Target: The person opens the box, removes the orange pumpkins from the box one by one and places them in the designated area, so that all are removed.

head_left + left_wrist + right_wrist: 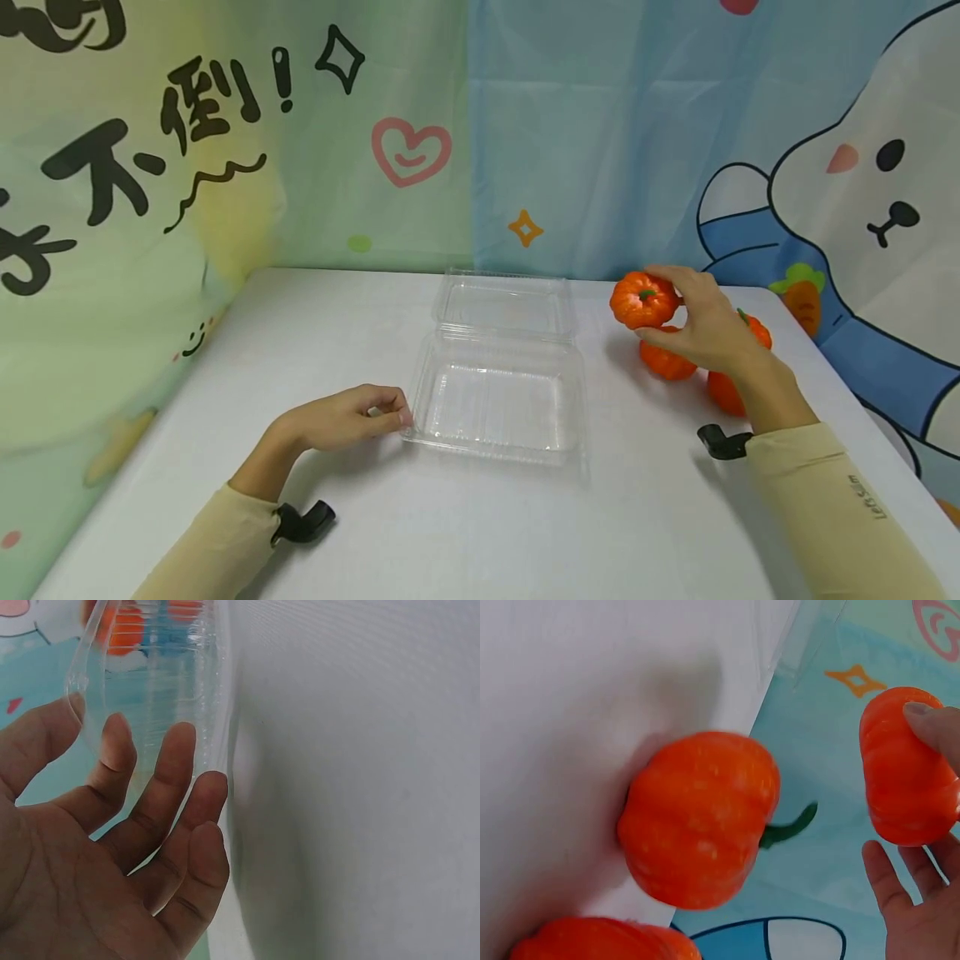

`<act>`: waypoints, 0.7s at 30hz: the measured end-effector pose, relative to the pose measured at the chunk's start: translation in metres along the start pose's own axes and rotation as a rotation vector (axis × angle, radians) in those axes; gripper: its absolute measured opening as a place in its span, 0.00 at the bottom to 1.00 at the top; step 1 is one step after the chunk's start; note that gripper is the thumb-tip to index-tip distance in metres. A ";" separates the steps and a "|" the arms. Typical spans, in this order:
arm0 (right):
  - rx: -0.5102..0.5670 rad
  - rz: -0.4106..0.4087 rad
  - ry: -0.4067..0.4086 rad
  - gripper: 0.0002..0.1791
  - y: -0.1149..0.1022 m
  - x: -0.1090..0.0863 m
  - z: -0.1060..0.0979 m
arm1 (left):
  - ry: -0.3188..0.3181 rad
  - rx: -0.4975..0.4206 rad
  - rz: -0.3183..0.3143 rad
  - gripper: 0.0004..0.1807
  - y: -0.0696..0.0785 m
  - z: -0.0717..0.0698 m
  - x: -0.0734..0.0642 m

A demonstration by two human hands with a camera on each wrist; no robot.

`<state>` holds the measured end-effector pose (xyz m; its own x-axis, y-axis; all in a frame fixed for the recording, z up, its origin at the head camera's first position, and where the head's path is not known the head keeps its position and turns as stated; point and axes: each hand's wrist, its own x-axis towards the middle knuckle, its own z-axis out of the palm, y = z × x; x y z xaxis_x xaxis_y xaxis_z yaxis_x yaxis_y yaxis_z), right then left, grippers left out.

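In the head view my right hand (pixel 701 321) pinches an orange toy pumpkin (pixel 637 307) with a green stem, held up off the table. Below it a second toy pumpkin (pixel 663 358) sits on the table; the right wrist view shows one pumpkin (pixel 701 821) with its stem pointing sideways. Two more lie partly behind my right forearm, a lower pumpkin (pixel 724 395) and a farther pumpkin (pixel 757 332). At the table's middle lies a clear plastic clamshell box (pixel 498 454), lid folded back. My left hand (pixel 348 418) pinches its near left corner, the thumb (pixel 64 724) at the rim.
The box's raised lid (pixel 502 304) reaches toward the back edge of the white table (pixel 337 333). Behind the table hangs a printed cloth (pixel 585 125) with cartoon figures. Black wrist mounts (pixel 303 523) stick out from both sleeves.
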<state>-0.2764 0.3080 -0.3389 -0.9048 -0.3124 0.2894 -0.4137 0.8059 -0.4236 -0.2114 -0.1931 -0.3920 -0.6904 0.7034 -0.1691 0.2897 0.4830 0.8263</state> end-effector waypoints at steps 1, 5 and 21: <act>-0.006 0.023 -0.007 0.46 0.002 0.000 -0.002 | 0.001 0.002 0.000 0.12 0.000 0.000 0.000; -0.024 0.121 -0.051 0.46 0.008 0.001 -0.011 | 0.001 0.001 -0.005 0.12 0.002 -0.001 0.000; -0.047 0.269 -0.141 0.51 0.035 0.008 -0.022 | 0.004 0.006 -0.013 0.13 0.003 -0.002 -0.001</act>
<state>-0.2956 0.3456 -0.3325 -0.9877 -0.1484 0.0483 -0.1547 0.8906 -0.4277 -0.2109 -0.1930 -0.3883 -0.6966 0.6950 -0.1779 0.2848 0.4955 0.8206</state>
